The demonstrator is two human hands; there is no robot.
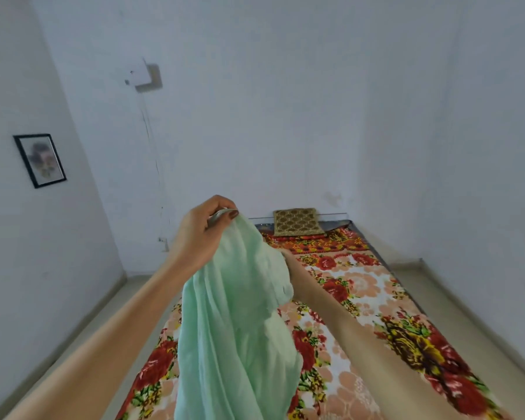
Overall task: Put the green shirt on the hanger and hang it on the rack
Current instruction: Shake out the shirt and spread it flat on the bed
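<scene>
— What have you got hold of?

— My left hand (pixel 205 230) is raised in front of me, thumb and fingers pinched together on the top edge of the green shirt (pixel 240 313). The cloth hangs from that pinch in long folds, down past the bottom of the view at about 6 o'clock.

— And the other hand?

— My right hand (pixel 285 256) reaches in from 4 o'clock and disappears behind the shirt. Only the wrist and forearm show, so I cannot tell whether those fingers are closed on anything.

— Is there something grey at your left fingertips?

— Yes, a small pale grey piece (pixel 217 216) sits between my thumb and fingers, right at the cloth's top. It is too small for me to name.

— Anything holding other things?

— The bed (pixel 406 259) carries a floral blanket (pixel 361 286) in red, peach and white, spread flat under the shirt. At its far end, at 12 o'clock, a gold patterned cushion (pixel 297 222) leans against the wall.

— How much room around you?

— Bare pale floor (pixel 455 286) runs along both long edges of the bed, at 8 o'clock and at 3 o'clock. White walls close in on three sides. A framed picture (pixel 39 160) hangs at 9 o'clock, and a white wall box (pixel 143 74) with a thin cord dropping from it sits at 11 o'clock.
</scene>
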